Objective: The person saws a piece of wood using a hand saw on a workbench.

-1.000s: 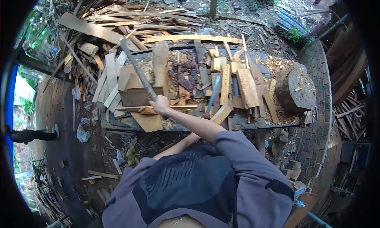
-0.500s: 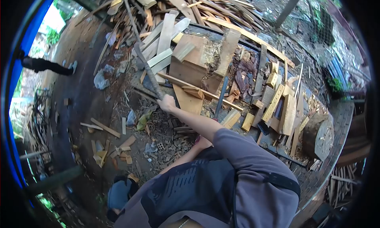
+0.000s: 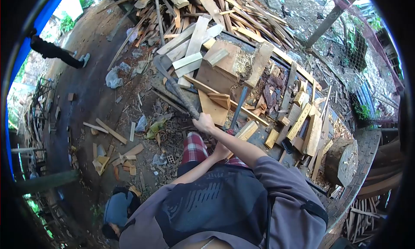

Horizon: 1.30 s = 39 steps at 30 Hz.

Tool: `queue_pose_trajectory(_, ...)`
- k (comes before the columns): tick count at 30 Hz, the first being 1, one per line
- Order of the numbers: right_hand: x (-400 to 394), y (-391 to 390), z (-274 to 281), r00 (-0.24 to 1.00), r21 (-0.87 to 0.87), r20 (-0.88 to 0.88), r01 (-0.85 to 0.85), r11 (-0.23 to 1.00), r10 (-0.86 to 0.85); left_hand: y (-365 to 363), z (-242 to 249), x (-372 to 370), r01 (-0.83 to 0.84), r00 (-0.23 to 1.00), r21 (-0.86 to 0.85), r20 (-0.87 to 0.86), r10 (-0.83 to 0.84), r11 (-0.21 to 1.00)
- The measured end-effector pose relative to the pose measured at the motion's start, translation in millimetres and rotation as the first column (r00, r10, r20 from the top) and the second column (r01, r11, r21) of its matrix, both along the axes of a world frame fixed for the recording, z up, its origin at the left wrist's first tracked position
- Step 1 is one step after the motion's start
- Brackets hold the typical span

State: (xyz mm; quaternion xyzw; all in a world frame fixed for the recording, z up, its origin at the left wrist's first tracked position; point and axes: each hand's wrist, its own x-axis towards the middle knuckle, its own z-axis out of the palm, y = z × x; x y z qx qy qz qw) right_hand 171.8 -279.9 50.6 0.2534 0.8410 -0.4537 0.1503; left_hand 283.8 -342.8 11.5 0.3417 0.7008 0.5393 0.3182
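A head-worn camera looks down at a cluttered outdoor woodworking yard. At the far left, one other person's dark-sleeved limb (image 3: 54,52) reaches in near the edge of the view. Scrap wood offcuts (image 3: 113,156) lie scattered over the dirt ground (image 3: 82,110), too many to count. One crumpled plastic bag (image 3: 113,79) lies on the ground left of the bench.

Moving right, one long dark axe (image 3: 175,90) slants from upper left to lower right, its head (image 3: 158,63) over the bench's left end, among pale planks (image 3: 190,46). The right hand (image 3: 203,122) is closed fully around the lower end of the axe handle, just in front of the bench's near edge. The left hand (image 3: 221,153) sits lower, close to the body beside plaid trousers (image 3: 194,147); whether its grip is open or closed cannot be told, nor whether it holds anything.

On the bench (image 3: 263,138) stands one large wooden block (image 3: 225,71), near the left end. One blue-handled tool (image 3: 237,108) lies just right of the hand. Many short offcuts (image 3: 302,123) crowd the bench's middle. At the right end stands one round log stump (image 3: 343,160). A heap of long boards (image 3: 233,11) lies beyond the bench's far edge.
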Motion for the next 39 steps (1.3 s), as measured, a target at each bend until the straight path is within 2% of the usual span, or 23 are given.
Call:
queue_pose_trajectory(1,-6,-6,2,1.000,0.007,-0.002,-0.015,1.000,0.015,-4,-25,-5,0.013,0.998,0.105,-0.061,-0.007,0.994)
queue_pose_trajectory(4,-46,-32,-1,0.999,0.006,-0.017,-0.029,1.000,0.029,-21,-13,-52,0.105,0.994,0.099,0.003,-0.106,0.990)
queue_pose_trajectory(5,-65,-43,-1,0.999,-0.006,-0.018,-0.033,0.999,0.033,-28,-16,-74,0.185,0.973,0.014,0.137,-0.185,0.983)
queue_pose_trajectory(6,-86,-55,-2,0.999,-0.018,-0.021,-0.036,0.999,0.036,-36,-20,-98,0.201,0.974,0.005,-0.104,-0.199,0.980)
queue_pose_trajectory(8,-140,-84,-16,0.998,-0.059,0.012,-0.062,0.996,0.062,-56,-30,-148,0.222,0.958,0.003,-0.186,-0.218,0.975)
queue_pose_trajectory(11,-239,-142,-65,0.992,-0.071,0.051,-0.108,0.992,0.112,-95,-41,-220,0.231,0.965,-0.009,-0.123,-0.230,0.973)
queue_pose_trajectory(12,-271,-164,-81,0.995,-0.119,0.089,-0.026,0.993,0.036,-110,-44,-241,0.213,0.972,-0.020,-0.099,-0.214,0.977)
queue_pose_trajectory(17,-432,-261,-136,0.973,-0.268,0.224,0.112,0.957,-0.051,-196,-48,-325,0.125,0.992,-0.147,0.017,-0.124,0.981)
queue_pose_trajectory(18,-468,-278,-139,0.982,-0.272,0.182,0.103,0.957,-0.054,-209,-56,-335,0.114,0.993,-0.172,0.039,-0.109,0.978)
queue_pose_trajectory(19,-510,-301,-178,0.994,-0.296,-0.064,-0.108,0.949,0.093,-219,-61,-345,0.102,0.994,-0.195,0.062,-0.091,0.976)
queue_pose_trajectory(20,-555,-331,-211,0.979,-0.379,-0.071,-0.206,0.902,0.194,-221,-68,-353,0.090,0.994,-0.210,0.072,-0.077,0.973)
queue_pose_trajectory(23,-584,-395,-213,0.939,-0.076,-0.038,-0.345,0.935,0.343,-235,-81,-362,0.067,0.994,-0.244,0.104,-0.043,0.968)
queue_pose_trajectory(24,-581,-409,-226,0.876,-0.090,-0.001,-0.480,0.873,0.482,-239,-80,-363,0.071,0.993,-0.248,0.109,-0.045,0.966)
queue_pose_trajectory(25,-577,-422,-234,0.793,-0.110,0.023,-0.603,0.790,0.609,-239,-78,-366,0.077,0.993,-0.244,0.106,-0.052,0.967)
queue_pose_trajectory(26,-574,-429,-274,0.607,-0.235,0.012,-0.771,0.592,0.795,-241,-74,-367,0.083,0.992,-0.240,0.111,-0.058,0.967)
queue_pose_trajectory(27,-565,-436,-295,0.387,-0.355,-0.040,-0.867,0.349,0.921,-237,-71,-366,0.098,0.992,-0.222,0.094,-0.078,0.970)
queue_pose_trajectory(30,-495,-386,-227,0.238,-0.221,-0.081,-0.951,0.216,0.968,-221,-62,-357,0.159,0.987,-0.158,0.033,-0.155,0.975)
queue_pose_trajectory(32,-447,-286,-63,0.256,-0.185,-0.016,-0.951,0.249,0.966,-201,-58,-342,0.194,0.976,-0.089,-0.081,-0.201,0.977)
queue_pose_trajectory(34,-391,-211,-2,0.515,-0.248,-0.205,-0.850,0.465,0.833,-170,-50,-327,0.225,0.924,0.017,-0.321,-0.208,0.974)
queue_pose_trajectory(36,-329,-142,58,0.731,-0.293,-0.131,-0.674,0.678,0.670,-135,-22,-312,0.329,0.906,0.028,-0.291,-0.308,0.944)
queue_pose_trajectory(38,-253,-85,79,0.875,-0.276,-0.271,-0.470,0.839,0.401,-102,21,-300,0.501,0.863,-0.047,0.098,-0.496,0.864)
queue_pose_trajectory(39,-209,-60,93,0.935,-0.351,-0.286,-0.306,0.885,0.210,-87,15,-282,0.568,0.823,-0.231,0.179,-0.539,0.790)
